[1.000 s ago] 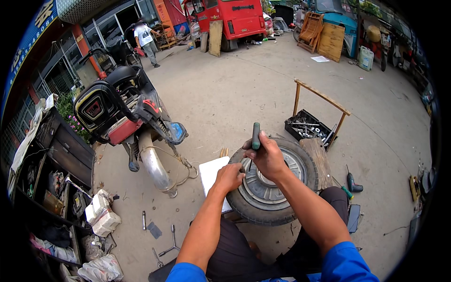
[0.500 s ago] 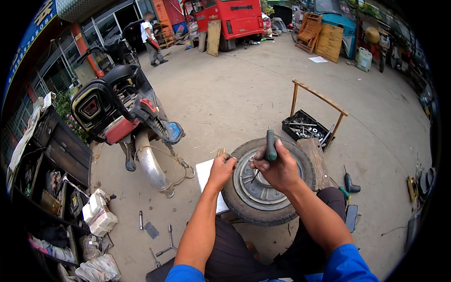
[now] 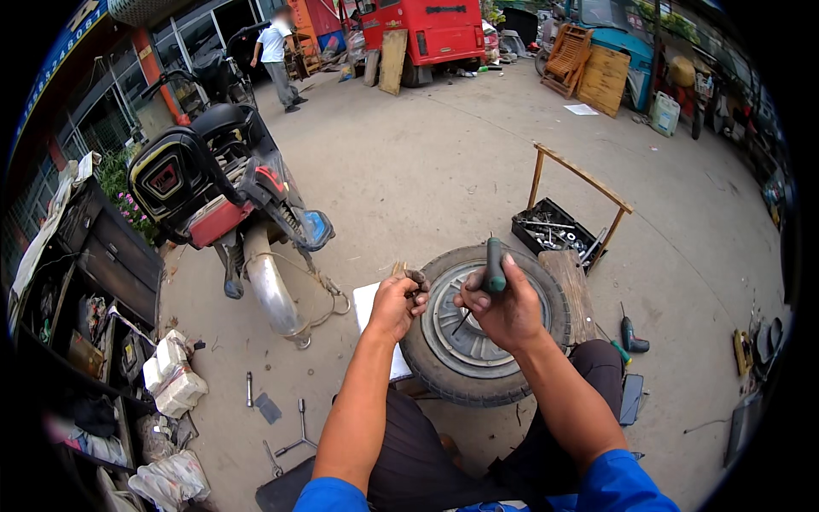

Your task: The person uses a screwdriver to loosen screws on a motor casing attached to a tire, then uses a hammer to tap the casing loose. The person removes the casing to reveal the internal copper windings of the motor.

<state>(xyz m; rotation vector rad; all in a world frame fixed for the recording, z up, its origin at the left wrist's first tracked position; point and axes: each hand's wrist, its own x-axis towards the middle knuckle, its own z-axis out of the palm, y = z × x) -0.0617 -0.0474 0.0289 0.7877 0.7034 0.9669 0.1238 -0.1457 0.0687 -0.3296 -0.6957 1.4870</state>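
My right hand (image 3: 508,307) grips a dark green tool handle (image 3: 494,264) over the wheel hub (image 3: 478,354), a thin rod showing below its fingers. My left hand (image 3: 396,305) has its fingers curled together above the wheel's left side; whatever they hold is too small to make out. Beneath both hands the wheel with its worn black tyre (image 3: 465,390) lies flat between my knees. A white board or sheet (image 3: 366,305) sticks out at its left, and a wooden plank (image 3: 569,286) at its right.
A damaged scooter (image 3: 196,192) stands left, beside dark shelving (image 3: 102,282). A black toolbox (image 3: 554,230) under a wooden frame, a drill (image 3: 631,337) and loose wrenches (image 3: 300,431) are on the ground. A person (image 3: 277,60) walks near a red vehicle (image 3: 426,38).
Since a second ago, the tool has come lower and rightward. My left hand has risen leftward, apart from my right. The person in the distance has shifted.
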